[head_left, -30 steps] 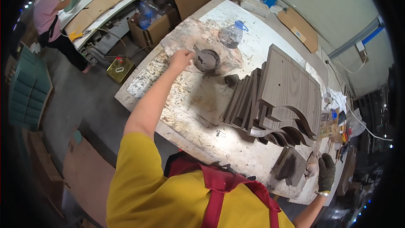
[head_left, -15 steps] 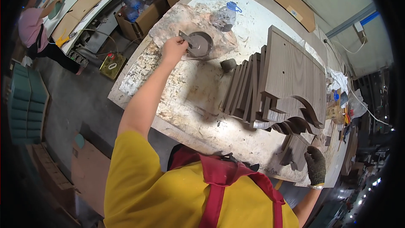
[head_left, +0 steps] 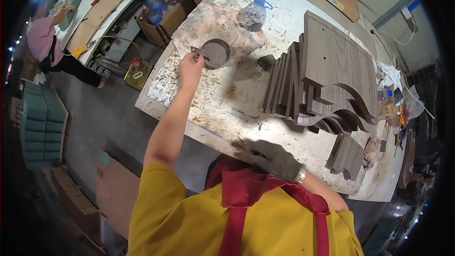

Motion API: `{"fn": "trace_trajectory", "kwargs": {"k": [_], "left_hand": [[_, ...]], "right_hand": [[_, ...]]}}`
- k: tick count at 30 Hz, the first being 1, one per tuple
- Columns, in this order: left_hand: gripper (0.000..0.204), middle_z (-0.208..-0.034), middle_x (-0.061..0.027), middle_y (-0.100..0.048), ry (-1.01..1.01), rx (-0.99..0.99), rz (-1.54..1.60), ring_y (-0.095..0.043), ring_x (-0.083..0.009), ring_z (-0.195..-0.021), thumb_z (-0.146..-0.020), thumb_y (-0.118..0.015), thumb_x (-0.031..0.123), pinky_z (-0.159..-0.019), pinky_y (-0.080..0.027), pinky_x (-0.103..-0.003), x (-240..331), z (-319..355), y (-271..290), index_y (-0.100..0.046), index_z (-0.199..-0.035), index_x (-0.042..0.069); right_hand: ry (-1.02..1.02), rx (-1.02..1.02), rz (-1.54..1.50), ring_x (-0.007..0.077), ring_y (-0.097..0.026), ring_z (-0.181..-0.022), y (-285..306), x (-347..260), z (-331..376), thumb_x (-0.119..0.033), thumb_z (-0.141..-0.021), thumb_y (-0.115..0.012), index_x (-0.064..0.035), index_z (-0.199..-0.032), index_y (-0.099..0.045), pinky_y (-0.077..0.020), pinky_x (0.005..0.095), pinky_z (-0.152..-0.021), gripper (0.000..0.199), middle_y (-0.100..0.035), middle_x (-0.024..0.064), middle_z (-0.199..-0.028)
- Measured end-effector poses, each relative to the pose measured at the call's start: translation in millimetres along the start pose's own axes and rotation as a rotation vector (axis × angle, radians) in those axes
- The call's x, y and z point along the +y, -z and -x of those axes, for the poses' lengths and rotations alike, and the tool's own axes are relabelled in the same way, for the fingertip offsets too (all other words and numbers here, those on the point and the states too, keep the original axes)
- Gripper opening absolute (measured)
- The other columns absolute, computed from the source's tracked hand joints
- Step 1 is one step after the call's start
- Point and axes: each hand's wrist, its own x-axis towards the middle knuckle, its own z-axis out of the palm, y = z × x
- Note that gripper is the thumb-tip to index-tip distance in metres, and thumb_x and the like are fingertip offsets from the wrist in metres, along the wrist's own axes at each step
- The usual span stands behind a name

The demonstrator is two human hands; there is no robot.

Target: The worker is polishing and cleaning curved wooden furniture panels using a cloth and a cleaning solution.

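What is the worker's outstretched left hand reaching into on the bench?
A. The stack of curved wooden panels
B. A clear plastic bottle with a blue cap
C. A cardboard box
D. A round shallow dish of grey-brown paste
D: the left hand holds a small flat tool at the edge of the round shallow dish of grey-brown paste; the clear plastic bottle and the curved wooden panels lie apart from it.

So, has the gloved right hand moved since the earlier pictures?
Yes. The right hand came from beside the small wood pieces toward the person's body.
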Motion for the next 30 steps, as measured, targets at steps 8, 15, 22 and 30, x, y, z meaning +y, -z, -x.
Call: {"fn": "trace_trajectory", "kwargs": {"k": [8,15,22,30], "left_hand": [[0.029,-0.082,-0.0071,-0.069,0.092,-0.201,0.107,-0.064,-0.0117,-0.068,-0.093,-0.065,0.022,-0.061,-0.05,-0.026,16.0,-8.2,5.9,-0.067,-0.107,-0.003],[0.031,-0.093,-0.0086,-0.072,0.046,-0.175,-0.146,-0.068,-0.0145,-0.073,-0.093,-0.067,0.027,-0.068,-0.052,-0.03,32.5,-8.7,55.9,-0.07,-0.111,0.002],[0.021,-0.091,-0.0121,-0.07,-0.458,-0.178,-0.36,-0.066,-0.0226,-0.081,-0.092,-0.065,0.018,-0.075,-0.051,-0.032,87.8,-58.9,48.6,-0.072,-0.103,0.002],[0.03,-0.107,-0.0185,-0.069,-0.62,-0.858,-0.703,-0.064,-0.0379,-0.098,-0.095,-0.056,0.027,-0.089,-0.049,-0.044,102.0,-110.7,-13.2,-0.071,-0.109,0.005]], "right_hand": [[-0.096,0.133,-0.685,0.0134,-0.059,-0.087,-26.0,11.6,-88.8,-0.023,-0.099,-0.061,-0.0013,-0.134,-0.055,-0.0506,0.03,-0.08,0.042,-0.064,0.01,-0.109],[0.039,0.251,-0.647,0.0211,-0.061,-0.105,-46.3,41.2,-102.0,-0.019,-0.094,-0.065,-0.001,-0.133,-0.053,-0.0501,0.0337,-0.091,0.044,-0.063,0.0144,-0.117],[-0.01,0.462,-0.296,0.0259,-0.061,-0.106,-55.6,29.9,-131.2,-0.015,-0.09,-0.068,-0.0028,-0.14,-0.047,-0.0496,0.0361,-0.094,0.055,-0.06,0.0171,-0.123],[-0.149,0.97,-0.115,0.0248,-0.063,-0.11,-15.7,18.2,-214.8,-0.005,-0.09,-0.063,-0.0084,-0.149,-0.037,-0.0498,0.0347,-0.093,0.065,-0.061,0.0154,-0.128]]}}
